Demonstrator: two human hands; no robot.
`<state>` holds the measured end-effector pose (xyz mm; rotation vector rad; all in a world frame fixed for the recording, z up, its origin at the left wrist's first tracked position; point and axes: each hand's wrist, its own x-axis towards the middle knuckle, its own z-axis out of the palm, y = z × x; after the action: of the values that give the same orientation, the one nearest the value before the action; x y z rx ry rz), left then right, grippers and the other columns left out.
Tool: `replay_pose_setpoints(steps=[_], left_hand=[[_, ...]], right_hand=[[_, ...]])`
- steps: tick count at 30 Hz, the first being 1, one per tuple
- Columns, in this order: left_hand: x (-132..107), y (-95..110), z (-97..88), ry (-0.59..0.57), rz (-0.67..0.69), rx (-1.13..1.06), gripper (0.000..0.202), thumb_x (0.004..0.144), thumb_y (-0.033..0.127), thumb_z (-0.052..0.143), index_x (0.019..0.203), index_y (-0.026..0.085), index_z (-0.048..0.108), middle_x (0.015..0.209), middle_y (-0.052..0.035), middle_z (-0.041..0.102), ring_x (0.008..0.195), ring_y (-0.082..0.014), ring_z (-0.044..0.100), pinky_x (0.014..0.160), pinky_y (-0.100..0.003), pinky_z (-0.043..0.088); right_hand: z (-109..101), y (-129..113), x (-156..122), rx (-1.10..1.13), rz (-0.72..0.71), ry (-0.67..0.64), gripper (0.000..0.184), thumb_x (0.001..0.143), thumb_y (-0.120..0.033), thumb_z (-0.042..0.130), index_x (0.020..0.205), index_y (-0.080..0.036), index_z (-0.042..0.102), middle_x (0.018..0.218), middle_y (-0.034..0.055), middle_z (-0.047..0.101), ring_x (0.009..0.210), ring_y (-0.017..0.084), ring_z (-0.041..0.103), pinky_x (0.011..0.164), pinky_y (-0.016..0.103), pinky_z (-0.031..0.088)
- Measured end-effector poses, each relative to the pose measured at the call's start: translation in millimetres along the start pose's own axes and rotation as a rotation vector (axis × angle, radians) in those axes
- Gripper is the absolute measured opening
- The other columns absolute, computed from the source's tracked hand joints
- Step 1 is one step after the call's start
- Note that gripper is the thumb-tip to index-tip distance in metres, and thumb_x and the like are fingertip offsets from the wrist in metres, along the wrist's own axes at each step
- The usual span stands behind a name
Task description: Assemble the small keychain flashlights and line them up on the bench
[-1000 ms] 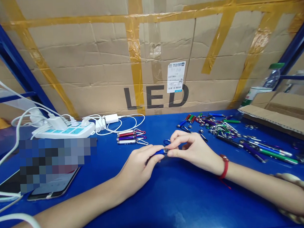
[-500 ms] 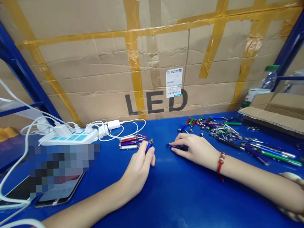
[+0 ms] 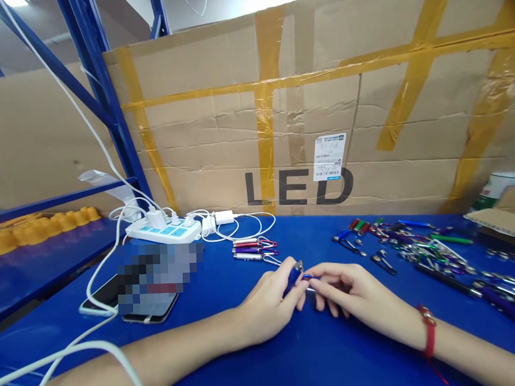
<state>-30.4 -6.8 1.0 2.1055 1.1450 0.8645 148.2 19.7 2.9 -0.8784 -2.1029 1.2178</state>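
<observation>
My left hand (image 3: 270, 305) grips a small blue keychain flashlight (image 3: 294, 274), its silver tip pointing up and away. My right hand (image 3: 354, 294) pinches a thin blue clip (image 3: 308, 278) right beside the flashlight's tip, and the two hands nearly touch on the blue table (image 3: 255, 356). A red band sits on my right wrist. Three finished flashlights (image 3: 253, 249) with clips lie in a row just beyond my left hand.
A heap of loose coloured flashlights and clips (image 3: 415, 244) spreads to the right. A white power strip (image 3: 163, 231) with chargers and cables, and two phones (image 3: 138, 301), lie at left. A taped cardboard box (image 3: 306, 129) marked LED stands behind. Blue shelving (image 3: 96, 69) rises at left.
My hands were apart half a second ago; they have come together again, the right bringing the blue clip to the flashlight's tip. My view has swung left and upward.
</observation>
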Motion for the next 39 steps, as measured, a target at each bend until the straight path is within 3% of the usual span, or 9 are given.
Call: replay_pose_setpoints(steps=[5,12,17,26,32,39], left_hand=[[0,0,-1.1,0.017,0.008,0.01,0.019,0.09,0.029,0.038,0.074,0.022,0.032,0.064,0.0049,0.051,0.062,-0.0127,0.05,0.062,-0.025,0.036],[2,0,1.1,0.056,0.012,0.067,0.022,0.09,0.028,0.036,0.07,0.022,0.032,0.061,0.0057,0.04,0.055,-0.0117,0.039,0.055,-0.024,0.031],[3,0,2.0,0.035,0.069,0.055,0.021,0.091,0.026,0.035,0.071,0.022,0.032,0.062,0.0059,0.039,0.055,-0.0109,0.036,0.055,-0.023,0.031],[0,-2,1.5,-0.037,0.059,0.073,0.019,0.091,0.031,0.035,0.075,0.022,0.031,0.064,0.006,0.04,0.055,-0.011,0.037,0.054,-0.024,0.03],[-3,10,-4.3,-0.165,-0.021,0.123,0.015,0.094,0.031,0.024,0.087,0.023,0.035,0.057,0.0071,0.036,0.049,-0.0122,0.036,0.054,-0.025,0.032],[-1,3,0.7,-0.152,0.052,0.25,0.024,0.094,0.033,0.027,0.108,0.021,0.042,0.055,0.0061,0.041,0.046,-0.0128,0.04,0.048,-0.023,0.029]], right_hand=[[-1,2,-1,-0.097,-0.057,-0.059,0.037,0.091,-0.041,0.039,0.107,-0.015,0.061,0.064,0.0005,0.058,0.048,0.006,0.047,0.043,0.016,0.039],[-2,4,-5,-0.797,-0.507,0.126,0.028,0.09,-0.028,0.043,0.109,-0.015,0.06,0.075,0.0053,0.062,0.065,0.013,0.057,0.059,0.023,0.047],[1,3,-5,-1.039,-0.641,0.178,0.03,0.093,-0.023,0.034,0.092,-0.011,0.061,0.068,0.0059,0.059,0.058,0.015,0.055,0.052,0.025,0.044],[-3,2,-3,-0.881,-0.632,0.218,0.029,0.092,-0.021,0.035,0.085,-0.013,0.061,0.061,0.0026,0.053,0.056,0.012,0.048,0.053,0.023,0.041],[-5,0,-6,-0.644,-0.502,0.519,0.024,0.091,-0.023,0.041,0.102,-0.017,0.062,0.078,0.0044,0.063,0.069,0.013,0.058,0.064,0.024,0.048],[3,-3,-10,-0.581,-0.566,0.436,0.025,0.091,-0.022,0.04,0.105,-0.018,0.061,0.08,0.004,0.062,0.069,0.012,0.057,0.065,0.023,0.048]])
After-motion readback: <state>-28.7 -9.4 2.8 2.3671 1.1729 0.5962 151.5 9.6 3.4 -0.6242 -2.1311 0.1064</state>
